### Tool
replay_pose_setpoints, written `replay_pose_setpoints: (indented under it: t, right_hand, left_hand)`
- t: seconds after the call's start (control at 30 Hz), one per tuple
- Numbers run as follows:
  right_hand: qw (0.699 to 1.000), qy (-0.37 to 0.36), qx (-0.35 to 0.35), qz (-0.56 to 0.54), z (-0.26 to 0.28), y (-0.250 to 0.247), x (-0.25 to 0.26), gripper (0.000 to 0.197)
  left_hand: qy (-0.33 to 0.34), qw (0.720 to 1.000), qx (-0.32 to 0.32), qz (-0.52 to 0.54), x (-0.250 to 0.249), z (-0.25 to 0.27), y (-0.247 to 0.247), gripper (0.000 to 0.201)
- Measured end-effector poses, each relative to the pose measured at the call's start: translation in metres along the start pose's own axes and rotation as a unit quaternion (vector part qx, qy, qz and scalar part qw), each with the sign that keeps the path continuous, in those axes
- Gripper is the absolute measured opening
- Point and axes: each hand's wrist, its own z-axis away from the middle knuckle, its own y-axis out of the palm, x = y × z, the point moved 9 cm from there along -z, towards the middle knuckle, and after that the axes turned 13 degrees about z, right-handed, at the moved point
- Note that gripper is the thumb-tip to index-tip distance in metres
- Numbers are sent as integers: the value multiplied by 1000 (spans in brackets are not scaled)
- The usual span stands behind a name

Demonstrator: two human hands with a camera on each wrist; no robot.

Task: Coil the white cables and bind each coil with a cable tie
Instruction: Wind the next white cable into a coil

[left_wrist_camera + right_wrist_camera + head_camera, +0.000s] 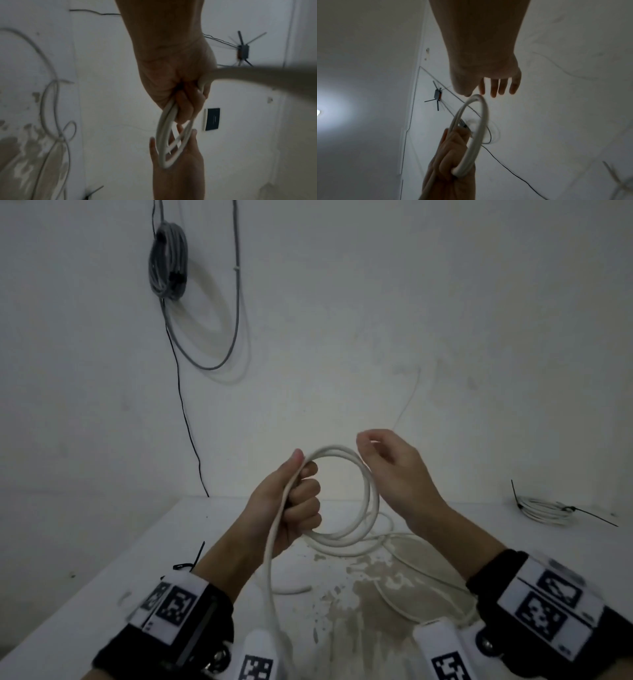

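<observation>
My left hand (299, 501) grips a white cable coil (372, 491) of a few loops and holds it upright above the white table (137, 542). The cable's tail (269, 573) drops from that fist toward the table's near edge. My right hand (376, 451) hovers at the coil's upper right with fingers loose and holds nothing. In the right wrist view its fingers (494, 89) are spread just above the top of the coil (482, 119). The left wrist view shows the coil (160, 135) hanging from my left hand (180, 81).
Loose white cable (404, 573) lies in loops on the stained table under my right forearm. A bound white coil (544, 510) with black ties sits far right. A black cable tie (191, 563) lies near my left wrist. A grey cable bundle (168, 261) hangs on the wall.
</observation>
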Motion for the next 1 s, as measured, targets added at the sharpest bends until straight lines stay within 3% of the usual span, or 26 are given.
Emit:
replay_pose_setpoints:
  t: [0.07, 0.13, 0.27, 0.37, 0.53, 0.67, 0.73, 0.83, 0.9, 0.97, 1.0]
  right_hand:
    - [983, 32, 135, -123, 5, 24, 0, 29]
    - [962, 38, 191, -192, 11, 30, 7, 29]
    - [986, -29, 108, -120, -1, 14, 4, 21]
    - [992, -116, 31, 34, -6, 0, 7, 24]
    - [949, -258, -59, 173, 0, -9, 21, 34]
    - [922, -291, -76, 246, 3, -6, 25, 34]
    - [954, -239, -31, 178, 0, -4, 18, 29]
    - [995, -55, 76, 27, -1, 13, -12, 36]
    - [986, 45, 159, -18, 11, 32, -30, 45]
    - [954, 51, 291, 46, 39, 58, -37, 48]
    - [922, 29, 373, 98, 59, 74, -40, 52]
  left_hand:
    - [-8, 997, 8, 71, 3, -1, 4, 34]
    - [-10, 998, 11, 62, 6, -3, 5, 34]
    - [-30, 999, 13, -10, 16, -7, 4, 37]
    - [-41, 995, -11, -94, 22, -10, 0, 40]
    - [-25, 976, -65, -208, 21, -13, -6, 41]
    - [69, 940, -95, -319, 13, -12, 2, 42]
    - [146, 927, -98, -332, 4, -8, 7, 41]
    - [224, 922, -123, -291, -13, -4, 3, 40]
    - [253, 921, -151, -255, -24, -3, -4, 41]
    - [271, 920, -177, -219, -33, -3, -11, 43]
    - [274, 922, -187, -200, -34, -2, -15, 44]
